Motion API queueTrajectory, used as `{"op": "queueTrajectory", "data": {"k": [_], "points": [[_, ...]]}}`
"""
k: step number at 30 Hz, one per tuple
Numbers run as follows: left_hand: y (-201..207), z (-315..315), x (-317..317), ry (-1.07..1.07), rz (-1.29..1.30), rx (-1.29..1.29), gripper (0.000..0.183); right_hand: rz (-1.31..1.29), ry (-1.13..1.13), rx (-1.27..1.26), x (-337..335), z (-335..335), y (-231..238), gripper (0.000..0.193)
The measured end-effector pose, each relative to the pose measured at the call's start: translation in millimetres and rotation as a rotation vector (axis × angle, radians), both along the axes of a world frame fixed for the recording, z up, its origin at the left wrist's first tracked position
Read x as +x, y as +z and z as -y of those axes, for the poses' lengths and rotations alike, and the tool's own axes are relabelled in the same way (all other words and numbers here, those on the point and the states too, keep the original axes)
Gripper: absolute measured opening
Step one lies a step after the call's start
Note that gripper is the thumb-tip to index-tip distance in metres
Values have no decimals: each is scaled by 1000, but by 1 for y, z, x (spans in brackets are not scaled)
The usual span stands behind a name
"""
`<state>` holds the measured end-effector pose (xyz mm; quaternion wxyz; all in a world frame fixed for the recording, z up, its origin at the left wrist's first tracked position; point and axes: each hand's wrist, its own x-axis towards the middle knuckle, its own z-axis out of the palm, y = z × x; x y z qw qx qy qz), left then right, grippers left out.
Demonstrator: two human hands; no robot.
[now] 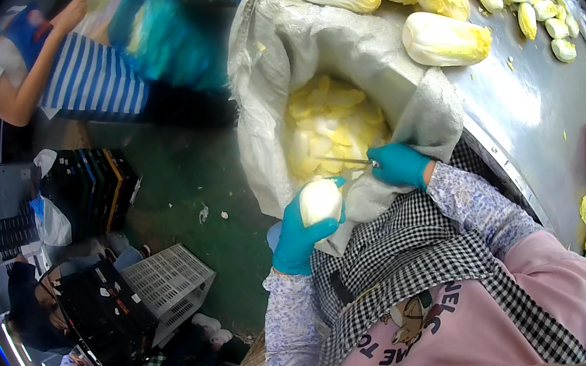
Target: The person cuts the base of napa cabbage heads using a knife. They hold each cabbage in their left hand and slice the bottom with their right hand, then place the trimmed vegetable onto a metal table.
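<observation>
Sack (pixel 255 62) of yellow leaves (pixel 330 115) below knife (pixel 349 161); cabbages (pixel 447 38) on table (pixel 541 124)

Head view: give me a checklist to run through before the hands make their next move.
1. Teal-gloved left hand has hold of the pale, rounded cabbage piece: ok, fingers wrapped around it.
2. Teal-gloved right hand grips the slim metal-bladed knife by its handle end: ok.
3. Knife blade apart from the left hand's fingers: ok, a gap shows between them in the picture.
4. Mouth of the whitish woven sack open: ok, yellow and white leaf pieces show inside.
5. Sharp edge turned away from the left hand: cannot tell, the blade looks too thin here.
</observation>
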<state>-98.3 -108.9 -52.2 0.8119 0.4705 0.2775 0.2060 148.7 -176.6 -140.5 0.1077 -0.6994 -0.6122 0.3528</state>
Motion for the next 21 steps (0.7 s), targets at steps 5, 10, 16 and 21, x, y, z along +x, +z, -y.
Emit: {"op": "queueTrajectory", "data": {"k": [5,10,16,21], "points": [[-19,-2,-2,56,123,-282,68,-680,-116,120,-8,-19,73,33],[-18,2,20,302,47,-334,75,-881,-77,276,-29,-34,102,49],[-5,-3,32,194,77,-81,90,-930,-77,184,-29,-43,71,52],[-29,-3,25,320,127,-83,87,-908,-84,201,-27,-45,67,55]]}}
